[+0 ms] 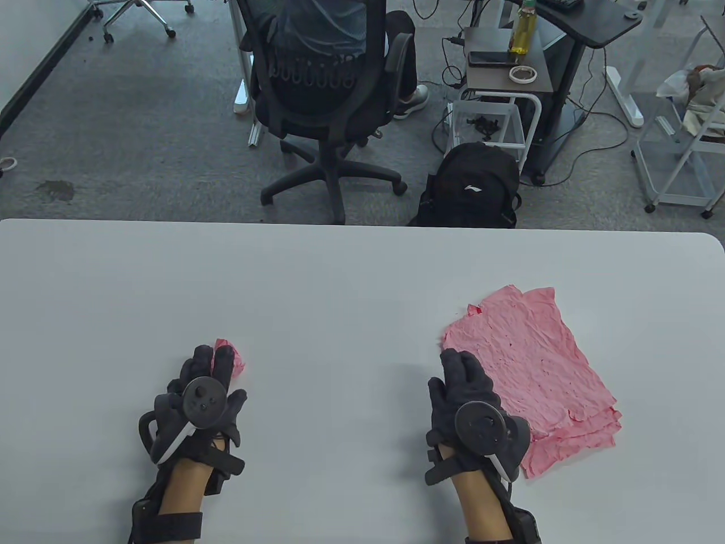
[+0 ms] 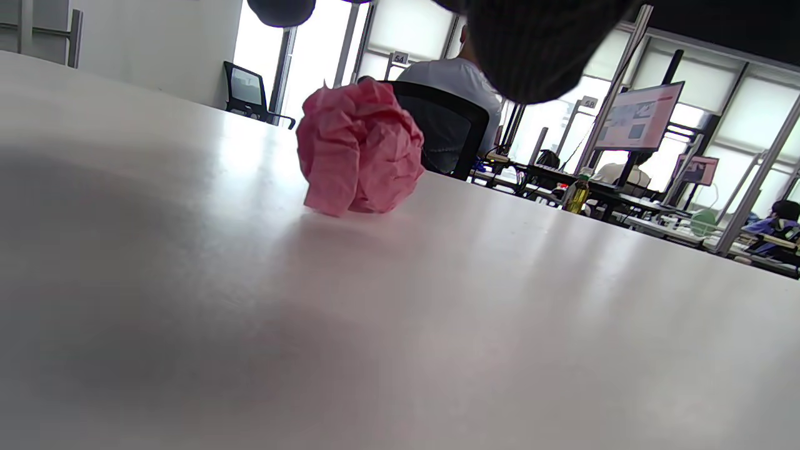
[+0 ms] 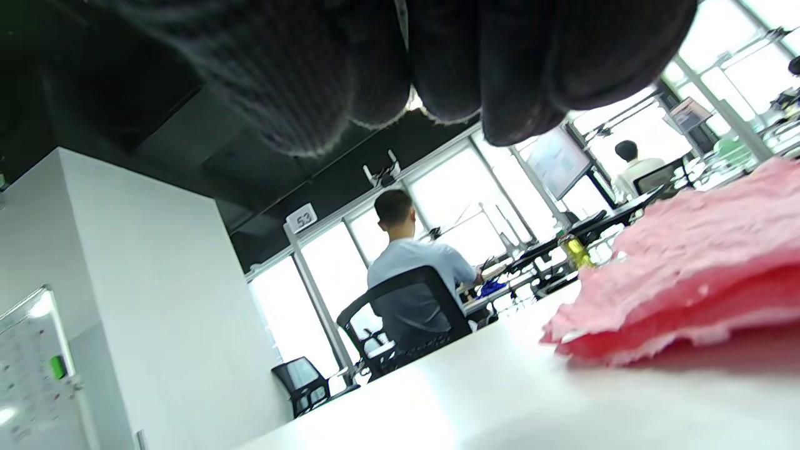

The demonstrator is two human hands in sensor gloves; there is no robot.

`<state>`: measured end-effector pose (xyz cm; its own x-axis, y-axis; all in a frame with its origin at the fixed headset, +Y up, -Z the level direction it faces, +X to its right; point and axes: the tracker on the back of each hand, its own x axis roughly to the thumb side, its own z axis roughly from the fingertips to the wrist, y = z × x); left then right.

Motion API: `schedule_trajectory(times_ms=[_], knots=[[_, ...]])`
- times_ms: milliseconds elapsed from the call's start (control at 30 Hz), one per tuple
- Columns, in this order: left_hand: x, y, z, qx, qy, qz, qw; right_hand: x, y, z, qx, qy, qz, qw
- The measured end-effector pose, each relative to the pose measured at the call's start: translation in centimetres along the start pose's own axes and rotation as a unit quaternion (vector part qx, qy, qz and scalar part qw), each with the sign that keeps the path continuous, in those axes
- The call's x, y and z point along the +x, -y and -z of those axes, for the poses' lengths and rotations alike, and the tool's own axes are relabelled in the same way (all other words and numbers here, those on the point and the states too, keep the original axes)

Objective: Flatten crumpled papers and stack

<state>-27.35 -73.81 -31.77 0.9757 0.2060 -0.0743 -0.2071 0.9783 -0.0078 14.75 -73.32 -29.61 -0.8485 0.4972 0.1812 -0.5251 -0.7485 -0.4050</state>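
1. Gloved in black with a round tracker on its back, the left hand (image 1: pixel 201 396) is at about 7 o'clock on the pale grey table (image 1: pixel 340 272). Its fingers reach forward over the crumpled pink paper ball (image 1: pixel 231 358), loosely extended, gripping nothing.
2. From the table view the ball is mostly hidden under those fingers. The left wrist view shows it whole (image 2: pixel 359 156), resting on the tabletop with the fingertips (image 2: pixel 531 56) hanging above it, apart from it.
3. At about 5 o'clock lies the right hand (image 1: pixel 470 396), fingers straight and together, released, at the near left edge of the stack of flattened pink paper sheets (image 1: pixel 529 374).
4. In the right wrist view the stack's (image 3: pixel 694 281) layered, ragged edges show from the side; whether the fingers touch it, I cannot tell.
5. Ball and stack lie well apart.
6. Beyond the table, at 12 o'clock, stands a black mesh office chair (image 1: pixel 323 85) with a seated person, and at 1 o'clock a black backpack (image 1: pixel 473 187) on the floor.
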Motion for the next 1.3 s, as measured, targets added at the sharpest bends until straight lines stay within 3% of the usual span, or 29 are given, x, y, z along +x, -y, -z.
schedule_trajectory(times_ms=[267, 433, 633, 800, 1000, 1167, 1300], knots=[[0.9, 0.6, 4.0, -0.116, -0.042, 0.077, 0.989, 0.8, -1.5, -0.2, 0.046, 0.028, 0.014, 0.998], [1.4, 1.4, 4.7, -0.091, -0.054, 0.096, 0.99, 0.7, -1.6, -0.2, 0.055, 0.032, 0.027, 0.998], [0.6, 1.1, 3.8, -0.058, -0.023, 0.093, 0.994, 0.6, -1.9, -0.2, 0.069, 0.035, 0.039, 0.996], [1.2, 0.2, 0.6, 0.001, 0.051, 0.007, 0.999, 1.3, -2.1, -0.3, 0.069, 0.053, 0.044, 0.995], [3.5, -1.3, -2.1, 0.048, 0.14, -0.121, 0.981, 2.4, -3.2, -0.6, 0.105, 0.084, 0.059, 0.989], [4.9, -1.2, -2.9, 0.078, 0.179, -0.057, 0.979, 3.4, -3.9, -0.8, 0.123, 0.11, 0.077, 0.983], [5.4, -1.0, -3.3, 0.082, 0.199, -0.074, 0.974, 4.4, -4.4, -1.0, 0.14, 0.136, 0.084, 0.977]])
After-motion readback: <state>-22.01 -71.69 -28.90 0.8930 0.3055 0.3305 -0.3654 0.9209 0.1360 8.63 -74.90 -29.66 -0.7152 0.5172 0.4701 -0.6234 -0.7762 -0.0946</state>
